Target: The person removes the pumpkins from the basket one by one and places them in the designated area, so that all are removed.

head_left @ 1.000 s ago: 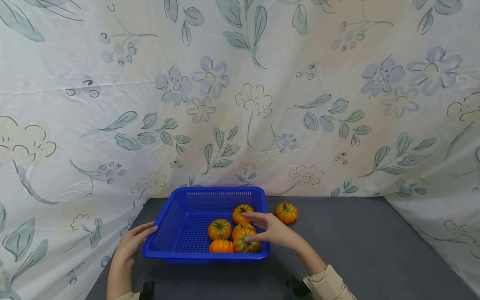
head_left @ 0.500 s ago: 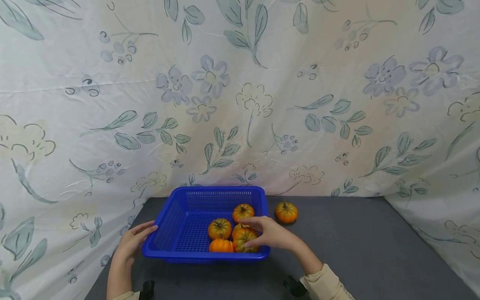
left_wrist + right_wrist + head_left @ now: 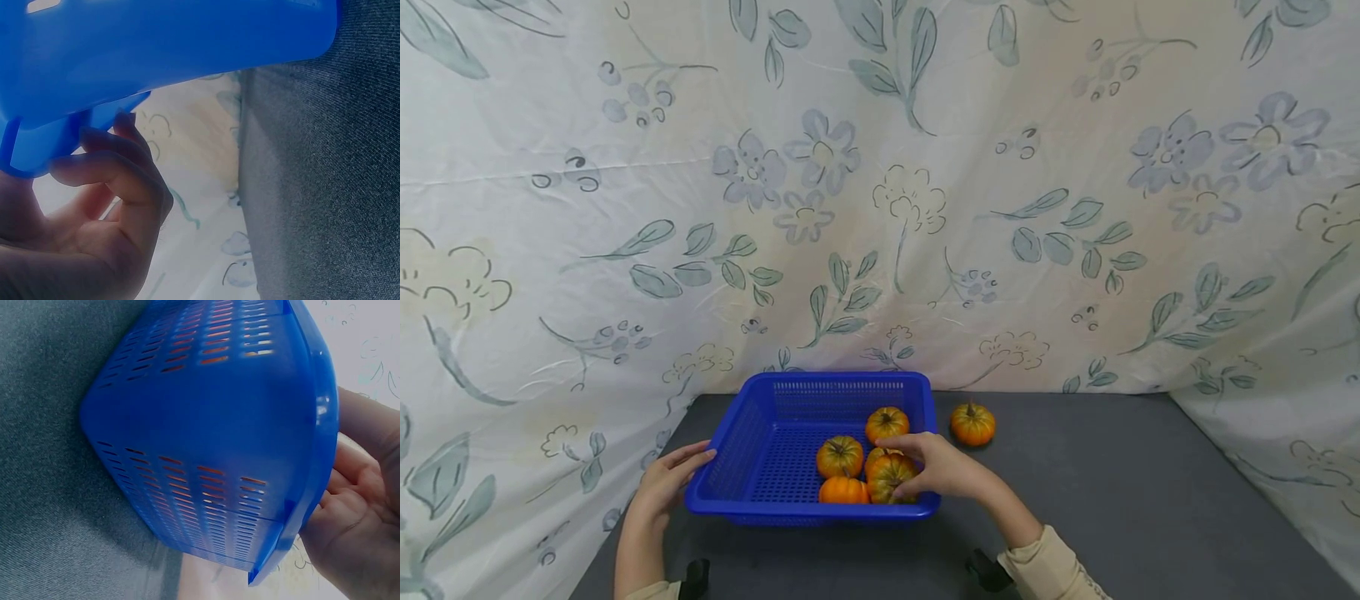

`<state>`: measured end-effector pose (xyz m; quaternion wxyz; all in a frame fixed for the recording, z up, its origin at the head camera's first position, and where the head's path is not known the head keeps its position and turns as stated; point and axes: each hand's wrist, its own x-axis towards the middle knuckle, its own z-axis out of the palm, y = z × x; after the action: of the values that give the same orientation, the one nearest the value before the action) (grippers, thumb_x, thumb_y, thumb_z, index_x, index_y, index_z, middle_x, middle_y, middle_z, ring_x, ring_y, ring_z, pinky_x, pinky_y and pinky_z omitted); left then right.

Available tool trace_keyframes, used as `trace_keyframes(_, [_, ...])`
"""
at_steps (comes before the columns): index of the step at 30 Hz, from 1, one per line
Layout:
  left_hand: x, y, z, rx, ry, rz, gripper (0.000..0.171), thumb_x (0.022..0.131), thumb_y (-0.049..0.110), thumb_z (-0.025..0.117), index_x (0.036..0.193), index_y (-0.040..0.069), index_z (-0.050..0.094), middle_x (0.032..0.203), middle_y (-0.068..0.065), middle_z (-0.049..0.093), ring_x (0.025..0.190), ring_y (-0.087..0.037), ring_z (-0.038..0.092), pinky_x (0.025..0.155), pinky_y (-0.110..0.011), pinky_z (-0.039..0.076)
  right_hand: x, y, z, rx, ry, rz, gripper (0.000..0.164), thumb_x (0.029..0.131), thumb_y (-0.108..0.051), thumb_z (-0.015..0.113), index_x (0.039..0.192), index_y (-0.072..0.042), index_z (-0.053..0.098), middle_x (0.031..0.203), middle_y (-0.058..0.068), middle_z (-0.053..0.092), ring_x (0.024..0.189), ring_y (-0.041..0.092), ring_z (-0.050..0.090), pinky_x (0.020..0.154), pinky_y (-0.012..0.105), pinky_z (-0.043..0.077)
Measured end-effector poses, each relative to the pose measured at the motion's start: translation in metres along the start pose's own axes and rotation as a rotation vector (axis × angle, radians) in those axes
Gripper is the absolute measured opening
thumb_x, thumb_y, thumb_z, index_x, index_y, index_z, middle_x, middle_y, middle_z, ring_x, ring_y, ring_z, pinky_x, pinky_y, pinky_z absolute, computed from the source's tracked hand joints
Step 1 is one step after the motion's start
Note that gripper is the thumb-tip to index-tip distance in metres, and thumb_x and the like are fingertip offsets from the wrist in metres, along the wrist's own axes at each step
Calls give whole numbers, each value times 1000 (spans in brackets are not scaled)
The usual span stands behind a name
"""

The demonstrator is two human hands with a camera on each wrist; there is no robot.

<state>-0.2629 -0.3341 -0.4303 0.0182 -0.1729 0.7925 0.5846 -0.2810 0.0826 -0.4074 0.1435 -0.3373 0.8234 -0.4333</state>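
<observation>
My left hand holds the left rim of a blue plastic basket, fingers curled under the lip in the left wrist view. My right hand reaches over the basket's right side. Its thumb and fingers grip a green-orange pumpkin in the front right corner, partly covering it. Around it in the basket sit an orange pumpkin, another pumpkin to the left and one toward the back. A further one is mostly hidden behind the gripped pumpkin. In the right wrist view, the basket wall hides the fingertips.
One more pumpkin stands outside the basket, to its right, on the dark grey table. A floral cloth hangs behind the table and along its sides.
My right hand has lowered slightly toward the front right pumpkin and closed in around it, then stays nearly still. The left hand and basket hold their places.
</observation>
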Motion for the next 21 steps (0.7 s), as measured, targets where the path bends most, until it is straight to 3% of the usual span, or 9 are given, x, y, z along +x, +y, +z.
trace_keyframes(5, [1, 0, 0, -8, 0, -3, 79, 86, 44, 73, 144, 0, 44, 124, -7, 65, 90, -5, 65, 77, -30, 57, 2, -1, -1, -69, -14, 0, 65, 81, -8, 79, 140, -9, 53, 142, 15, 54, 133, 33, 50, 105, 49, 44])
trace_keyframes(14, [1, 0, 1, -2, 0, 3, 78, 86, 44, 72, 144, -1, 43, 130, -14, 62, 91, -7, 65, 78, -32, 58, 3, -1, -1, -163, -13, -29, 59, 80, -1, 77, 136, -7, 57, 138, 15, 58, 127, 32, 55, 99, 46, 49])
trace_keyframes(21, [1, -1, 0, 2, 5, -2, 78, 86, 44, 73, 144, 0, 44, 131, -15, 61, 93, -8, 64, 78, -33, 58, 3, -4, 1, -242, -4, -12, 54, 79, -3, 79, 130, -12, 63, 130, 8, 64, 117, 26, 60, 90, 34, 54])
